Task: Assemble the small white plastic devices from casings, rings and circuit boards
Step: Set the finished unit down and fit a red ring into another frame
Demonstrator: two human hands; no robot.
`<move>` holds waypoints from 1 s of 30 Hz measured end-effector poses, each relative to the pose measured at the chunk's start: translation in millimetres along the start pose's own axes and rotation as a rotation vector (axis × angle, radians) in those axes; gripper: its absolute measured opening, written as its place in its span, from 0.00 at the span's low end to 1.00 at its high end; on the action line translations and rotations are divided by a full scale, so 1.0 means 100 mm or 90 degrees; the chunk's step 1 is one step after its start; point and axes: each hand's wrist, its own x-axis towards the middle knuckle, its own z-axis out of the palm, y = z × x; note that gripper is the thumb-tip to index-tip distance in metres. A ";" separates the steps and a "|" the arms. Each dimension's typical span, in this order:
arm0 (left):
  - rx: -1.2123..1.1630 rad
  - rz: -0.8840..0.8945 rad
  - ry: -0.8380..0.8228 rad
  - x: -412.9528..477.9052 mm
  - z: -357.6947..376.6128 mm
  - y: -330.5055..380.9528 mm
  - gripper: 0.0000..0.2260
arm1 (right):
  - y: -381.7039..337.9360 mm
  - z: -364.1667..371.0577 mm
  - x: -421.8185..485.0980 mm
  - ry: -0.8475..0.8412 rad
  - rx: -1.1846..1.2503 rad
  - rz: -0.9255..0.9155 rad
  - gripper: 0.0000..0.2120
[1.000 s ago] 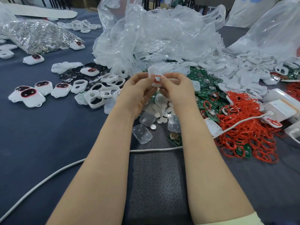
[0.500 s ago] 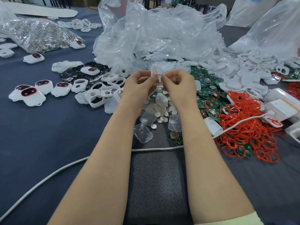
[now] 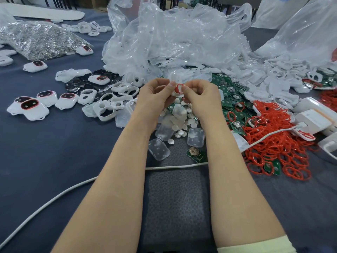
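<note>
Your left hand [image 3: 155, 94] and right hand [image 3: 202, 95] pinch a white casing [image 3: 174, 79] with a red ring [image 3: 179, 88] between closed fingertips, a few finished devices [image 3: 34, 111] left of them, loose ring and board piles right, so most work likely remains

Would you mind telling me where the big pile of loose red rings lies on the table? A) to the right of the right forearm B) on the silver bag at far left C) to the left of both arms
A: the red rings lie heaped right of the right forearm, beside green circuit boards.
</note>
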 end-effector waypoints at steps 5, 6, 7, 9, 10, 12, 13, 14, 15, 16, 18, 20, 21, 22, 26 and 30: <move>0.018 0.007 0.001 -0.01 0.00 -0.01 0.03 | 0.00 0.00 -0.01 0.005 -0.034 -0.026 0.09; 0.024 0.010 0.001 -0.01 0.00 -0.01 0.03 | 0.00 0.01 -0.01 0.006 -0.037 -0.028 0.09; 0.029 0.013 0.000 -0.01 0.00 -0.01 0.03 | 0.00 0.01 -0.01 0.007 -0.038 -0.029 0.09; 0.039 0.017 -0.005 -0.01 0.00 -0.01 0.03 | 0.00 0.02 -0.01 0.008 -0.036 -0.024 0.09; 0.043 0.020 -0.008 -0.01 0.00 -0.01 0.03 | 0.01 0.02 -0.01 0.008 -0.034 -0.020 0.10; 0.059 0.027 -0.014 -0.02 0.01 -0.01 0.03 | 0.01 0.01 -0.01 0.007 -0.031 -0.016 0.09; 0.069 0.030 -0.016 -0.02 0.01 -0.01 0.03 | 0.01 0.01 -0.01 0.007 -0.032 -0.014 0.09; 0.079 0.032 -0.018 -0.03 0.01 0.00 0.03 | 0.01 0.01 0.00 0.008 -0.034 -0.014 0.09; 0.090 0.034 -0.018 -0.03 0.01 0.00 0.03 | 0.01 0.01 0.00 0.010 -0.038 -0.015 0.09; 0.102 0.037 -0.018 -0.04 0.01 0.01 0.02 | 0.02 0.01 0.00 0.011 -0.043 -0.016 0.08; 0.133 0.042 -0.019 -0.05 0.01 0.02 0.03 | 0.03 0.02 0.00 0.010 -0.051 -0.013 0.08; 0.182 0.054 -0.025 -0.06 0.02 0.02 0.07 | 0.04 0.02 0.00 0.006 -0.052 -0.004 0.08; 0.212 0.061 -0.027 -0.06 0.02 0.01 0.09 | 0.04 0.02 0.01 0.004 -0.055 -0.001 0.07; 0.239 0.070 -0.027 -0.07 0.03 0.01 0.11 | 0.05 0.02 0.02 0.002 -0.059 0.000 0.06; 0.295 0.099 -0.009 -0.07 0.05 0.00 0.09 | 0.06 0.03 0.01 -0.004 -0.052 0.008 0.04; 0.256 0.099 -0.001 -0.07 0.02 0.00 0.07 | 0.05 0.01 -0.01 -0.011 0.038 0.053 0.07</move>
